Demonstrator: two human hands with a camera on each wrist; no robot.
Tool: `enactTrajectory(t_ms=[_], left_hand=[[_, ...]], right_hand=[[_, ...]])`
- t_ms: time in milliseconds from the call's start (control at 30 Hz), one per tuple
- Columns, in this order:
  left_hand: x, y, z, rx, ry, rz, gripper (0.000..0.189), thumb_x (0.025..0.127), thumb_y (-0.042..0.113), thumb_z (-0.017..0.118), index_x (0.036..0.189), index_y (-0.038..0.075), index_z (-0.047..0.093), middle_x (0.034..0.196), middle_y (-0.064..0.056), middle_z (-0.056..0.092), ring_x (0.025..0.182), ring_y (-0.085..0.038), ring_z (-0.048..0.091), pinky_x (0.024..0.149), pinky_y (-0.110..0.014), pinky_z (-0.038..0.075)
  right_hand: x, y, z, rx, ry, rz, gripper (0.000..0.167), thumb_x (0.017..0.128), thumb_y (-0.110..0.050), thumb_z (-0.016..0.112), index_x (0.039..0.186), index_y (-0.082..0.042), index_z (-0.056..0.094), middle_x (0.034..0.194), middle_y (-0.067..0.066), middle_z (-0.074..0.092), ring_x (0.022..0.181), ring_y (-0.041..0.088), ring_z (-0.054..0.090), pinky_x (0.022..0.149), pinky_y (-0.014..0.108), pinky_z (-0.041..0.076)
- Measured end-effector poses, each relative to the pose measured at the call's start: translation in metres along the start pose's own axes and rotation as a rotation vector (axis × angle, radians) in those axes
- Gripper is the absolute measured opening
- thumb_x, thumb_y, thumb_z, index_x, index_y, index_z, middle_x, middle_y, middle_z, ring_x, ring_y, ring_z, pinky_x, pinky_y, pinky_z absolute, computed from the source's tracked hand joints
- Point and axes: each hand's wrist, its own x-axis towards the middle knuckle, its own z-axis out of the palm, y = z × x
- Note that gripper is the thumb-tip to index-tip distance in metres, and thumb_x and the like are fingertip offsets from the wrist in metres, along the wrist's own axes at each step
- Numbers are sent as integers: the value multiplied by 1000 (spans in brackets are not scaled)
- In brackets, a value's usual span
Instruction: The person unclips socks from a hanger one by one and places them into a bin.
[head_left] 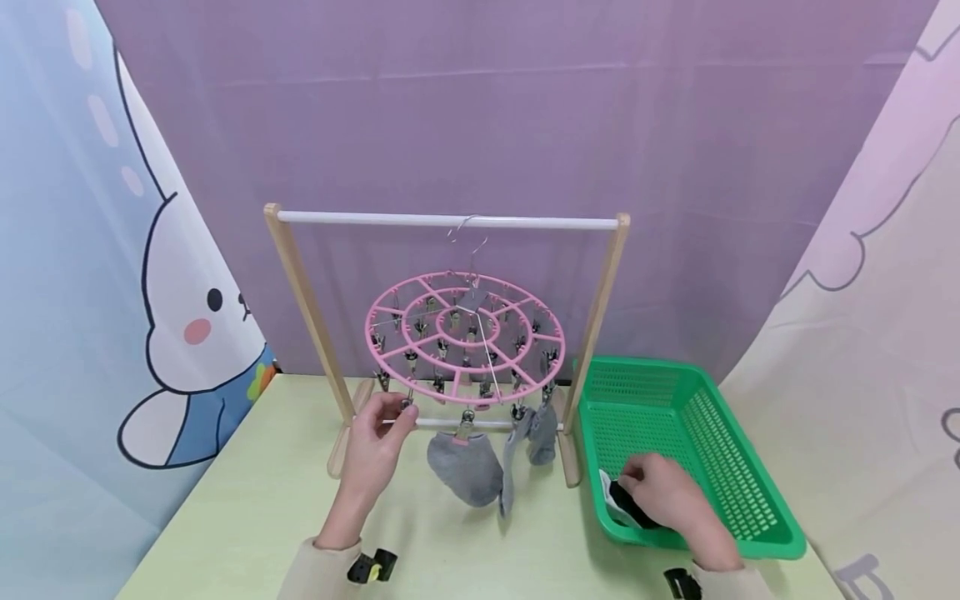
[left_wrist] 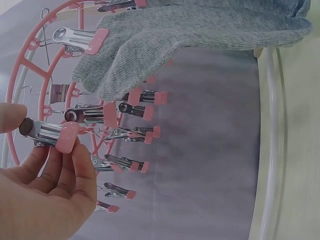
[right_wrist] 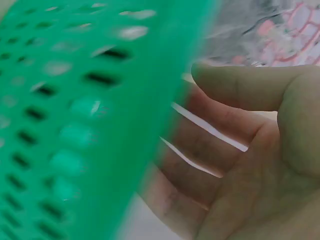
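Observation:
My left hand (head_left: 375,446) pinches a metal clip (left_wrist: 50,134) with pink tips at the near left rim of a round pink drying rack (head_left: 371,333). Nothing is between that clip's tips. Grey socks (head_left: 467,468) hang from clips to the right of this hand. Inside the green basket (head_left: 750,467), my right hand (head_left: 663,492) is at a black sock-like cloth (head_left: 633,504) and a white cloth (head_left: 606,483). In the right wrist view its fingers are loosely bent, the thumb stands apart, and the basket wall hides the fingertips.
A wooden stand (head_left: 307,308) with a white bar (head_left: 360,218) carries the drying rack by its hook. Several other clips (left_wrist: 90,115) dangle around the rings. The basket stands right of the stand on the pale table (head_left: 247,508). A purple cloth (head_left: 487,125) hangs behind.

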Motion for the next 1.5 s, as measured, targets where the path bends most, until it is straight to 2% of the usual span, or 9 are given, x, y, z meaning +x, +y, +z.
enactTrajectory(t_ms=[200, 400, 567, 667, 800, 967, 1067, 1267, 1500], left_hand=[[0, -1, 0, -20, -5, -3, 20, 100, 10, 64, 115, -3, 63, 100, -14, 64, 87, -13, 64, 77, -21, 54], [-1, -1, 0, -28, -9, -2, 20, 100, 10, 64, 116, -3, 63, 100, -14, 65, 85, -12, 65, 77, -21, 54], [0, -1, 0, -32, -18, -9, 21, 101, 11, 64, 117, -3, 62, 101, -14, 65, 86, -12, 65, 78, -22, 54], [-1, -1, -1, -26, -25, -11, 21, 101, 11, 63, 117, -3, 62, 102, -14, 65, 87, -14, 65, 78, -22, 54], [-1, -1, -1, -23, -30, -18, 22, 101, 12, 63, 117, -2, 62, 102, -14, 64, 88, -14, 64, 79, -22, 54], [0, 0, -1, -26, -33, -20, 22, 101, 12, 63, 117, -3, 61, 101, -14, 64, 87, -13, 65, 79, -21, 54], [0, 0, -1, -31, -31, -18, 22, 101, 11, 63, 117, -5, 61, 101, -14, 64, 87, -13, 65, 79, -21, 54], [1, 0, -1, -38, -31, -22, 22, 101, 11, 64, 117, -5, 62, 101, -14, 64, 87, -14, 65, 79, -22, 54], [0, -2, -2, -28, -32, -16, 22, 101, 12, 63, 117, -4, 62, 101, -14, 64, 87, -15, 66, 80, -22, 54]], right_hand=[[-5, -35, 0, 22, 170, -85, 11, 96, -4, 64, 99, -7, 74, 84, 0, 69, 68, 13, 59, 60, 34, 50], [-6, -65, 18, 107, 397, -250, 16, 91, 0, 72, 105, -7, 75, 101, 5, 74, 95, 22, 69, 81, 44, 58], [-5, -85, 38, 249, 485, -388, 26, 85, 8, 74, 107, -7, 74, 102, 2, 74, 92, 15, 67, 81, 36, 58], [-6, -98, 46, 354, 472, -436, 28, 86, 7, 74, 111, -6, 74, 103, -1, 73, 90, 15, 68, 81, 32, 58], [-6, -111, 55, 497, 401, -469, 32, 88, 4, 74, 120, -2, 70, 113, 4, 73, 97, 22, 69, 87, 33, 57], [-8, -123, 59, 663, 227, -414, 38, 93, -5, 73, 131, -6, 65, 129, 7, 67, 117, 31, 64, 102, 31, 50], [-9, -129, 60, 719, 122, -409, 43, 96, -8, 70, 138, -4, 59, 139, 12, 61, 128, 34, 56, 109, 33, 45], [-7, -137, 64, 698, 11, -391, 58, 98, -16, 70, 149, -2, 46, 154, 14, 46, 143, 30, 42, 116, 37, 35], [-6, -140, 74, 688, -9, -381, 61, 98, -15, 68, 151, -1, 42, 155, 18, 44, 142, 37, 41, 116, 44, 33]])
